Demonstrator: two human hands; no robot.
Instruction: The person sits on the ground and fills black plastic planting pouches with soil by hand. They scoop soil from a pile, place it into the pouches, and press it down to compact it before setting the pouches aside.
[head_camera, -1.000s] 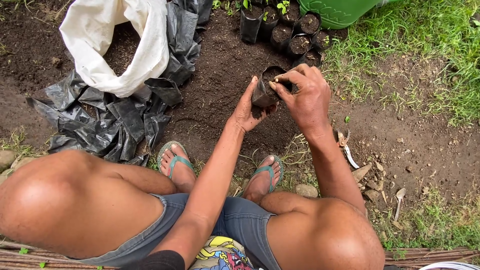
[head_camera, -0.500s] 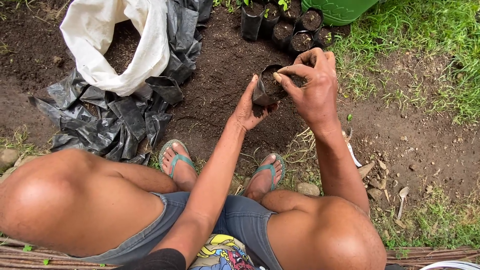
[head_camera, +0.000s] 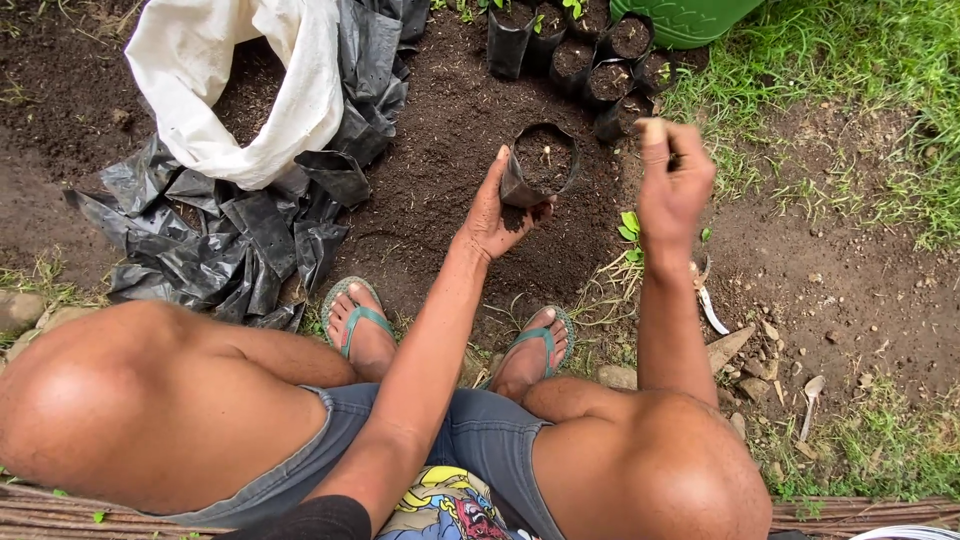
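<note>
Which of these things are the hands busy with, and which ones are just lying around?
Busy with:
- small black grow bag of soil, held by the left hand
- right hand, lifted beside it, touching nothing clear

Lying around:
- white sack
- crumpled black plastic bags
- row of filled grow bags
- green container
- small seedling

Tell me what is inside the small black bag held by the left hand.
The small black bag, steadied by the left hand, is filled with dark soil. A pale speck sits on the soil; what it is cannot be told. Anything buried deeper is hidden.
</note>
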